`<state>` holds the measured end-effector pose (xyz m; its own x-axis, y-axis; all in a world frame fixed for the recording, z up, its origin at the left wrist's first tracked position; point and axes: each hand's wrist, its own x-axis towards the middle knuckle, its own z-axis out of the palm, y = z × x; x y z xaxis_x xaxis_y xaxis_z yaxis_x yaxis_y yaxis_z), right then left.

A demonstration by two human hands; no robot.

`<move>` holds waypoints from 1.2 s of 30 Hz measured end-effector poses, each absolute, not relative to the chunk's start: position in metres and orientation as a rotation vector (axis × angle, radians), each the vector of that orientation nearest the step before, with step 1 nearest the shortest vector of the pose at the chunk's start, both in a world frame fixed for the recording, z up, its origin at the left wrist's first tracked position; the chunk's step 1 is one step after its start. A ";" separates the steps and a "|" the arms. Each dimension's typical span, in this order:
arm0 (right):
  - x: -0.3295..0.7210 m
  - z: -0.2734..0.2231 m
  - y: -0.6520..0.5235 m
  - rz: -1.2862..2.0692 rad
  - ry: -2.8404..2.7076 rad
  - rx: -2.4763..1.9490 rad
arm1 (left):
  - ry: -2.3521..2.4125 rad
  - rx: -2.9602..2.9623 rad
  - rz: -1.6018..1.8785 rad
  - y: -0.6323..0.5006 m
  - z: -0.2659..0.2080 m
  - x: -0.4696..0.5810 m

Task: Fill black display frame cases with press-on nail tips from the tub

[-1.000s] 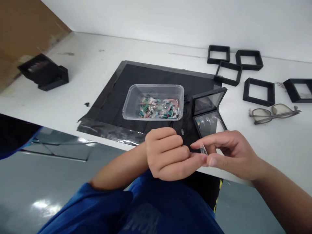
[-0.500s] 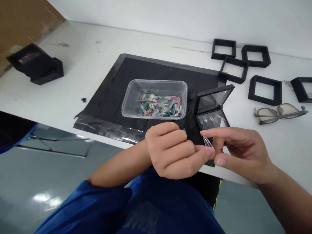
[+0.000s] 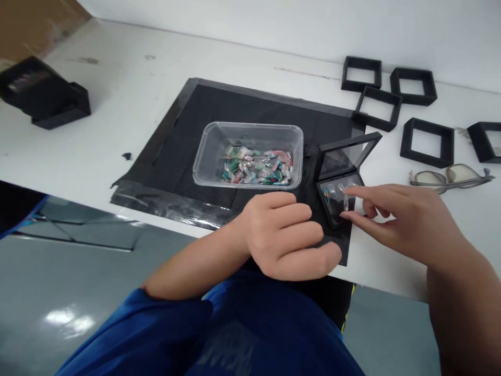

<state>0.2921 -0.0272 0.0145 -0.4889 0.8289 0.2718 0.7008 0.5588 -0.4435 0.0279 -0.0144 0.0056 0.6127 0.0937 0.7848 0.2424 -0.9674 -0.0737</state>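
Observation:
My right hand (image 3: 407, 222) pinches a clear, shiny false nail (image 3: 346, 200) between thumb and fingertip, over the lower half of an opened black case (image 3: 332, 211). Several false nails sit in a row along the back of that half, and the case's windowed lid (image 3: 348, 155) stands tilted up. Closer to me, my left hand (image 3: 291, 237) is curled closed with its back upward; whatever lies inside its fingers is hidden. Beyond the left hand, a clear plastic tub (image 3: 211, 156) contains many loose false nails (image 3: 258, 167) in green, pink and silver.
Tub and case rest on a black mat (image 3: 164, 151) taped to the white table (image 3: 117, 104). Several black square frames (image 3: 426, 142) lie at the back right, beside a pair of glasses (image 3: 450, 180). A black stack (image 3: 47, 94) stands at far left.
My right hand has moved away from my left fingertips, forward to the case, carrying the false nail. The left thumb and fingers no longer hold that nail; the left hand stays curled.

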 end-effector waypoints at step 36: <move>0.298 0.001 -0.015 0.947 -2.332 -1.437 | -0.383 -2.800 -1.140 -0.014 -0.002 0.032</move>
